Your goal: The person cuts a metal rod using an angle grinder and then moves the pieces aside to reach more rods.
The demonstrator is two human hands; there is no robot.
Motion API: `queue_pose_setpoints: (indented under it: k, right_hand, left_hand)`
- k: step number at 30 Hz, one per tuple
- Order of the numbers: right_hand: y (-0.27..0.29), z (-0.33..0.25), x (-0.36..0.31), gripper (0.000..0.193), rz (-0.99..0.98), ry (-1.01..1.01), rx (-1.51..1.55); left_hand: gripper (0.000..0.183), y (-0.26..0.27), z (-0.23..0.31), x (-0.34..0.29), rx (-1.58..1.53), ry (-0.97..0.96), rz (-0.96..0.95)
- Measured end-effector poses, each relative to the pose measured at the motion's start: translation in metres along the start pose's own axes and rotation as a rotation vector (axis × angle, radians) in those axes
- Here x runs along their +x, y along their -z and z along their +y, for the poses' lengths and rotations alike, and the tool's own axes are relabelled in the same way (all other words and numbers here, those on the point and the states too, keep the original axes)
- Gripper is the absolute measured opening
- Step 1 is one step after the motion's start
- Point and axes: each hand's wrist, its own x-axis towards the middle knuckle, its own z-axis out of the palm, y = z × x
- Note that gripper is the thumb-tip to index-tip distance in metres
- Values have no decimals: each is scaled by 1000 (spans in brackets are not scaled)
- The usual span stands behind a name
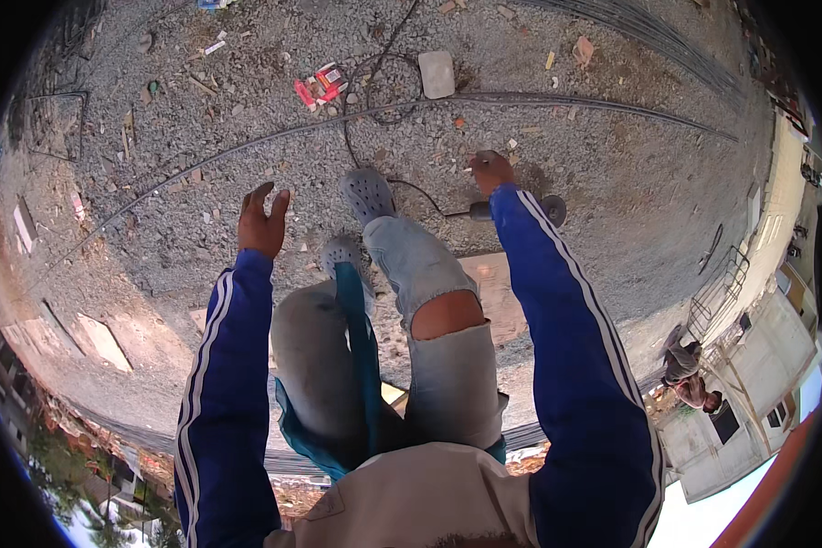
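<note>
My left hand (pixel 263 221) hangs over the gravel with thumb and fingers apart, holding nothing. My right hand (pixel 491 172) is closed, its fingers curled; a tiny pale bit shows at the fingertips, too small to name. Just below that hand, partly hidden by my blue sleeve, an angle grinder (pixel 552 210) with a round disc lies on the ground. Its black cord (pixel 420 190) runs left toward my grey clog (pixel 367 194). Beyond both hands, long thin metal rods (pixel 310 126) stretch across the gravel.
A pale flat block (pixel 437 74) lies by the rods, near a torn red box (pixel 321 87) and looped cable. A bundle of rods (pixel 648 36) is at the far right. A board (pixel 498 288) lies beside my leg. Another person (pixel 690 374) is off to the right.
</note>
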Motion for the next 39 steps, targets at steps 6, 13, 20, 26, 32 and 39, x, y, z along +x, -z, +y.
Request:
queue_pose_setpoints:
  k: [6, 13, 20, 26, 32, 39]
  right_hand:
    - [-60, 10, 132, 49, 387, -9, 112]
    - [-88, 24, 144, 33, 624, 176, 303]
    - [-91, 18, 139, 31, 714, 322, 491]
    - [-82, -4, 144, 30, 734, 370, 345]
    - [-86, -14, 158, 25, 764, 400, 293]
    - [-85, -19, 157, 21, 788, 447, 363]
  left_hand:
    - [46, -89, -39, 174, 349, -366, -159]
    - [37, -129, -87, 220, 422, -501, -279]
    - [36, -134, -84, 216, 357, -476, -340]
    - [39, -111, -92, 230, 267, -367, -505]
    - [36, -109, -96, 226, 294, -417, -442]
    - [29, -113, -107, 235, 266, -530, -410]
